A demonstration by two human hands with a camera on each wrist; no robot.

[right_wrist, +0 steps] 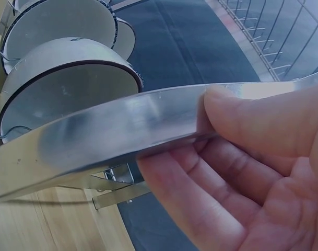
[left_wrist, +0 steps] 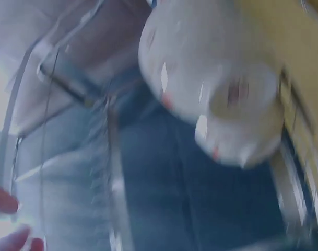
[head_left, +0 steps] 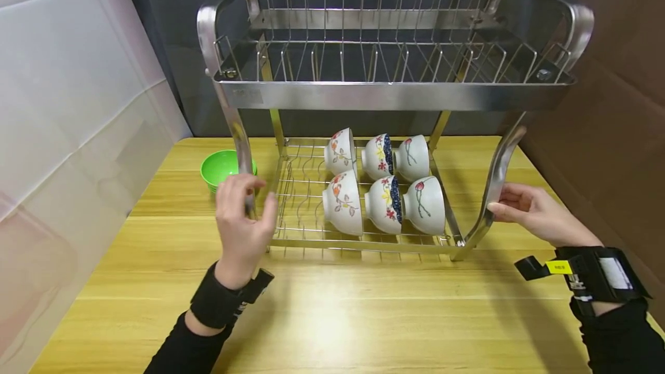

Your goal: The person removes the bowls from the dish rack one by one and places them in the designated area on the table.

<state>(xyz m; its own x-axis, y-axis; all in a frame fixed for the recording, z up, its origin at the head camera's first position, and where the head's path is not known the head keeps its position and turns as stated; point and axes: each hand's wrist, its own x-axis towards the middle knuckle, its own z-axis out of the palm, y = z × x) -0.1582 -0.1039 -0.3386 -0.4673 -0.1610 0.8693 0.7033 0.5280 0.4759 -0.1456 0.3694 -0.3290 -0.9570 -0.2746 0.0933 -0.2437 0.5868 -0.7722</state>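
Observation:
A two-tier metal dish rack (head_left: pixel 348 96) stands on the wooden table. My right hand (head_left: pixel 530 209) pinches its right side leg (right_wrist: pixel 122 123), thumb on one face and fingers beneath. My left hand (head_left: pixel 241 224) is at the left side leg (head_left: pixel 240 137), overlapping its lower part in the head view, with thumb and fingers spread apart. On the lower tier, bowls with floral patterns lie on their sides in two rows, among them an orange-flowered bowl (head_left: pixel 343 204), a blue-rimmed bowl (head_left: pixel 383 205) and a red-tulip bowl (head_left: pixel 425 206). The left wrist view is blurred.
Green bowls (head_left: pixel 220 167), nested together, stand on the table (head_left: pixel 332 316) behind the left leg. Upright wire dividers line the rack's upper tier. A white sheet (head_left: pixel 78 103) hangs at left, a dark cloth behind, and a brown surface (head_left: pixel 613 114) rises at right.

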